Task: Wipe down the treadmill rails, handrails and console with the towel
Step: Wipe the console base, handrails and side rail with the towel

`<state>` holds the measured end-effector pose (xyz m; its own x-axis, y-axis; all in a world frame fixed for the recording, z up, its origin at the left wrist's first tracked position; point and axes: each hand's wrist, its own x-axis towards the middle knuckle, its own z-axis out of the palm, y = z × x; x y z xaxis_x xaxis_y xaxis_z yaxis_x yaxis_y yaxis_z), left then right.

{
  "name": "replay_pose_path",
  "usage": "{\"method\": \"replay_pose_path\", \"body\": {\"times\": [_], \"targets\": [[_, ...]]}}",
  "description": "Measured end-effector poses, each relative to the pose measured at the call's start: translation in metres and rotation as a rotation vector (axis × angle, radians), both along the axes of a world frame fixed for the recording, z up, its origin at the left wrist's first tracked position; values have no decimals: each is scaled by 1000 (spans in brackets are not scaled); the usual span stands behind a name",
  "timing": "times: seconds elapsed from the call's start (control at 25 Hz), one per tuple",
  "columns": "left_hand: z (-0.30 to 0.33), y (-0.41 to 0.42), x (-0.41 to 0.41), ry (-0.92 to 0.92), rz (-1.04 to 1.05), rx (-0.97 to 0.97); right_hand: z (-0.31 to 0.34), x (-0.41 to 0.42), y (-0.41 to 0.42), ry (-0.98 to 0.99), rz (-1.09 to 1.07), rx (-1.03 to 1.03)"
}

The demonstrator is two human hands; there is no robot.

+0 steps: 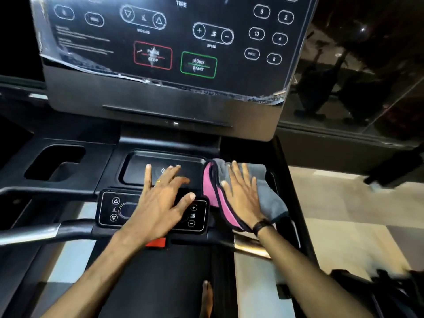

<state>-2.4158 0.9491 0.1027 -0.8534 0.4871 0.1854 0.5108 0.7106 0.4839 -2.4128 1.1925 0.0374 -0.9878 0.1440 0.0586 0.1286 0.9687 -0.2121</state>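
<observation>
Here the right hand (243, 193) lay flat with straight fingers on the grey and pink towel (270, 198), which was bunched just right of the recessed tray (137, 166) and hid the console deck beneath it. The left hand (160, 198), fingers spread and relaxed, holding nothing, reached over the tray's near edge and covered the middle of the small button panel (107, 210). Beyond the tray, the console (160, 42) was cut off at the top, its small print blurred.
</observation>
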Motion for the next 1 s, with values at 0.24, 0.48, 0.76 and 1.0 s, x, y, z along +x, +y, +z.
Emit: {"method": "replay_pose_path", "body": {"times": [0.24, 0.48, 0.76, 1.0], "targets": [[-1, -7, 10, 66, 14, 206, 1, 29, 8, 169, -33, -28], [5, -18, 23, 84, -60, 189, 30, 16, 12, 238, -396, -344], [6, -15, 52, 123, -110, 223, 60, 10, 6, 385, -190, -627], [1, -31, 64, 182, 3, 300, 102, 38, -21, 715, -54, -583]]}}
